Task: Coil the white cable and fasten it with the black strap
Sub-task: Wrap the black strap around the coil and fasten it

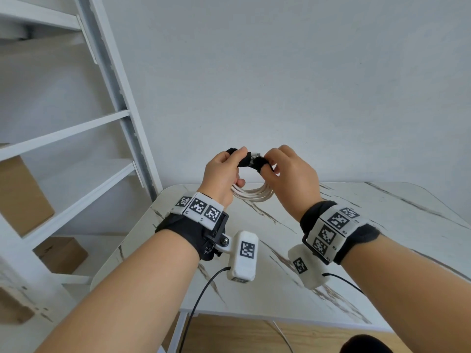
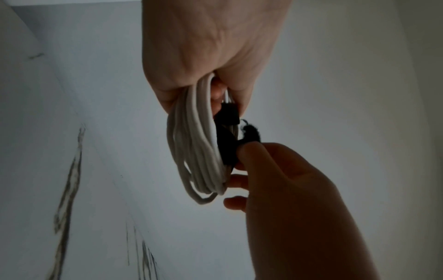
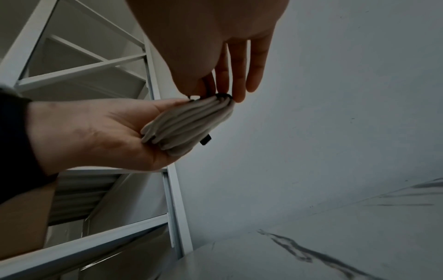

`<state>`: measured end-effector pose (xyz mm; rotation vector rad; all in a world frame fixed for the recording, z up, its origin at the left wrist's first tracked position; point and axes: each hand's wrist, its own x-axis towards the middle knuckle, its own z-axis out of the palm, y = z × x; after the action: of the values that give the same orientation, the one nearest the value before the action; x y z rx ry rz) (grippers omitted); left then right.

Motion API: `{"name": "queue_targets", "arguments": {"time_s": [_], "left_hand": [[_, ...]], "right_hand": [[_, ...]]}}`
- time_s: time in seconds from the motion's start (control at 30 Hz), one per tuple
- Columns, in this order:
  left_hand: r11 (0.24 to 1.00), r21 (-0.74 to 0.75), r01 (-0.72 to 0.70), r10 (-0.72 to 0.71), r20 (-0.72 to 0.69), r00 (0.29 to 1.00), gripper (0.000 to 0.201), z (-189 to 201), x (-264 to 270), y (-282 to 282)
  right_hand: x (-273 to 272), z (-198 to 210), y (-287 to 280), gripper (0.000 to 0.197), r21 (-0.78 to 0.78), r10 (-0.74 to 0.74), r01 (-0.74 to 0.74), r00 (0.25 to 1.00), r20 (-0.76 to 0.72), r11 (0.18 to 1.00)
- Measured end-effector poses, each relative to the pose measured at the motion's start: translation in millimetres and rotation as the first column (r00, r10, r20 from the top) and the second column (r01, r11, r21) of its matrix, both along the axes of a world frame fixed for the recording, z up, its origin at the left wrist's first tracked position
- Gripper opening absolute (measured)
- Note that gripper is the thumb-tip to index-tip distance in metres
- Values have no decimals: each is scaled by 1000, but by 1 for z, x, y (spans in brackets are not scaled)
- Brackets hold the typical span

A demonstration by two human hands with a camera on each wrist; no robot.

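Both hands hold unlabelled white cable, black strap.

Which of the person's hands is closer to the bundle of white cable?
Left. The left hand grips the white cable coil itself, while the right hand pinches the black strap at its top, beside the loops.

A white tabletop with grey-brown marble veining meets a plain pale wall. Left of the tabletop stands a white shelving frame holding cardboard boxes. Beneath the tabletop's near edge shows wooden floor.
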<state>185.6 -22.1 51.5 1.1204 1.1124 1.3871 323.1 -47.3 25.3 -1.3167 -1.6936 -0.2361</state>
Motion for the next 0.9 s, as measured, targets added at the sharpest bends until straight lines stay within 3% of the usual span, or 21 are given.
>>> {"name": "queue_targets", "arguments": {"time_s": [0.13,0.23,0.37,0.43,0.53,0.6,0.67,0.77,0.9], "left_hand": [[997,73,21,-10,-145,989,36,-3,-2,2],[990,96,103,-77,-242,967,40,-5,-1,-2],[977,114,182,-140,-305,942,36,-4,-3,-6],[969,130,210,-149,-370,917,30,-3,-6,-6],[958,155,241,-144,-467,872,36,-4,-10,-7],[949,166,268,-153,-502,851,38,-5,-11,-7],[948,150,281,-167,-518,839,34,-5,-12,-6],[951,91,295,-204,-533,821,28,-5,-13,-4],[938,54,342,-264,-528,807,19,-6,-13,-5]], "right_hand": [[4,1,0,18,13,65,-64,996,-64,998],[4,7,4,18,-18,131,-142,949,-287,990],[6,13,6,17,-175,132,-290,790,-599,941],[10,16,7,14,-238,118,-387,703,-701,891],[18,19,10,12,-270,106,-503,599,-794,821],[22,20,11,18,-299,112,-539,603,-790,788],[24,20,11,14,-324,139,-538,651,-746,778],[27,18,9,6,-309,189,-538,681,-707,784],[25,14,7,9,-305,211,-516,719,-662,801]]}}
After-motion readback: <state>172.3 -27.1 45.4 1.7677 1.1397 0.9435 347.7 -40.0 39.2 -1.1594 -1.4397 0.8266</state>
